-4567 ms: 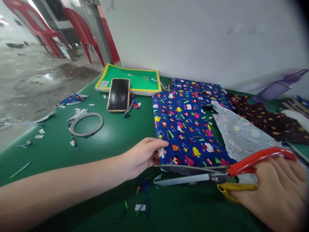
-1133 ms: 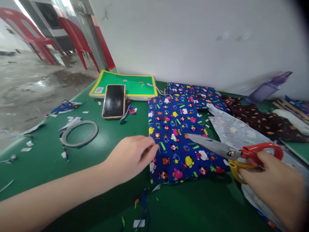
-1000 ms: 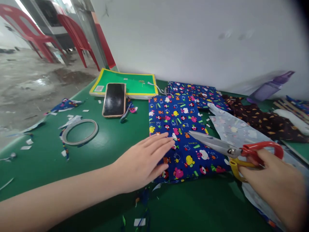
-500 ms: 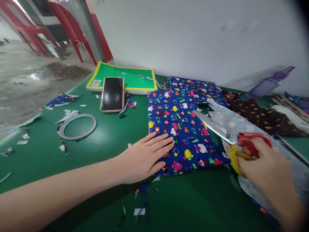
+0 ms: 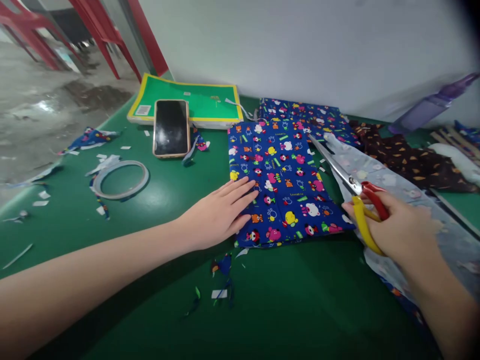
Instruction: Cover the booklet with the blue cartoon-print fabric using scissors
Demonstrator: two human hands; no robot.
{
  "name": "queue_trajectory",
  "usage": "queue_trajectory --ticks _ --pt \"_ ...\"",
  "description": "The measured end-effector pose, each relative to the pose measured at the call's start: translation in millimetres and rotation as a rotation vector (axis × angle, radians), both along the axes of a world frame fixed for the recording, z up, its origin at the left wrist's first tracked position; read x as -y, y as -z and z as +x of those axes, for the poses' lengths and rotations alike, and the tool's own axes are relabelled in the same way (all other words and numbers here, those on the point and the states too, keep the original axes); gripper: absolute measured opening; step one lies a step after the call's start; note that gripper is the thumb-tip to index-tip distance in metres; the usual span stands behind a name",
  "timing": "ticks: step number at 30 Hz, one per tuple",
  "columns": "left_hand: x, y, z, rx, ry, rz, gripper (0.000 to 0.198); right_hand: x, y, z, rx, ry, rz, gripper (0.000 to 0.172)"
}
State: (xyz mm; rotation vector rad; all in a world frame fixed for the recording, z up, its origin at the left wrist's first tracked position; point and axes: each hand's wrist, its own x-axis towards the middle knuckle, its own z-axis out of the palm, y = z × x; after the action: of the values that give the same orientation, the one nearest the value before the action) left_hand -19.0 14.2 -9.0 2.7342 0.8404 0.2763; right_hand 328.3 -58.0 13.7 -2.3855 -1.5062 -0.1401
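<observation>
My left hand [image 5: 221, 212] lies flat on the left edge of a folded blue fabric piece [image 5: 285, 190] printed with cartoon animals, its fingers stretched out. In my right hand [image 5: 397, 225] is a pair of scissors [image 5: 347, 182] with one red and one yellow handle. Their blades look closed and point up and left, along the fabric's right edge. Under the right hand spreads a larger sheet of the same fabric [image 5: 420, 200], pale reverse side up. Another folded blue printed piece [image 5: 311, 117] lies behind the first.
On the green table [image 5: 281, 305] lie a phone [image 5: 171, 128] against a green book [image 5: 202, 102], a tape roll [image 5: 142, 182] and several scraps. Brown patterned cloth [image 5: 416, 160] and a purple bottle [image 5: 423, 112] are at the right by the white wall [image 5: 292, 50]. Red chairs [image 5: 99, 25] stand beyond.
The scissors have turned from reaching over the blue fabric to lying along its right edge, and their handles have come closer together. My left hand has slid slightly left. The view has tilted down.
</observation>
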Motion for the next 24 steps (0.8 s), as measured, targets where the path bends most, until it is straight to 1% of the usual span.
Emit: queue_trajectory --ticks 4,6,8,9,11,12,15,18,21,24 --pt "0 -0.7 0 0.008 -0.001 -0.015 0.051 1 2.9 -3 -0.011 -0.039 -0.055 0.045" --pt "1 -3.1 0 0.048 -0.020 -0.045 0.050 2 4.1 -5 -0.020 -0.045 -0.061 0.045" --pt "4 -7.8 -1 0.139 -0.085 -0.093 0.048 2 4.6 -7 -0.032 -0.049 -0.050 0.044" --pt "6 -10.7 -1 0.202 -0.140 -0.136 0.046 2 4.4 -7 -0.041 -0.049 -0.037 0.043" --pt "11 -17.1 -1 0.354 -0.266 -0.270 0.041 2 3.4 -8 -0.062 -0.047 0.001 0.043" --pt "13 -20.0 -1 0.439 -0.322 -0.364 0.038 2 2.7 -7 -0.073 -0.046 0.020 0.044" --pt "15 -27.1 1 0.757 -0.470 -0.720 0.030 3 0.4 -7 -0.097 -0.046 0.097 0.044" --pt "10 -33.3 3 1.070 -0.641 -1.067 0.024 5 -1.6 -6 -0.145 -0.088 0.148 0.046" --pt "0 -39.4 2 1.240 -0.817 -1.240 0.018 7 -3.2 -9 -0.142 -0.150 0.102 0.054" --pt "-9 -43.2 2 1.316 -0.913 -1.337 0.018 9 -3.7 -17 -0.029 -0.218 0.033 0.060"
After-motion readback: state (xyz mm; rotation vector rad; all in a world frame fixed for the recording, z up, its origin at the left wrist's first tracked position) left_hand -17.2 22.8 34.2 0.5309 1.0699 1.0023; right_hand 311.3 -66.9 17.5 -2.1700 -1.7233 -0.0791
